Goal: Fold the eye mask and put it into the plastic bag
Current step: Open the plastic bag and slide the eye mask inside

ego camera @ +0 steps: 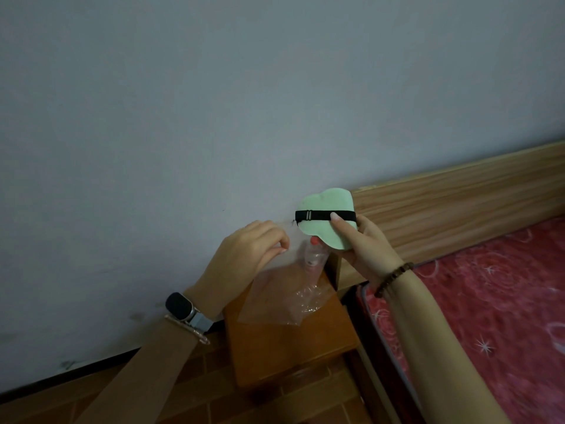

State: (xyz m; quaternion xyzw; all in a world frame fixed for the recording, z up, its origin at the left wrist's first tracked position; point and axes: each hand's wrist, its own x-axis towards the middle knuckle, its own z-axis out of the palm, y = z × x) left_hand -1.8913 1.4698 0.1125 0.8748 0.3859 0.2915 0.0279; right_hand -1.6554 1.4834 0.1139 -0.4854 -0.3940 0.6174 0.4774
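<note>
A pale green eye mask (321, 231) with a black elastic strap across it is held up in front of the wall, folded in half. My right hand (360, 243) grips it, thumb pressed on the strap. My left hand (247, 249) pinches the top edge of a clear plastic bag (275, 296), which hangs down over a wooden nightstand. The mask is just above and to the right of the bag's upper edge, outside it.
The orange-brown wooden nightstand (284, 347) stands against a pale wall. A small bottle with a red cap (315, 255) stands on it behind the bag. A bed with a red patterned cover (489, 316) and wooden headboard (458, 203) lies to the right. The floor is brown tile.
</note>
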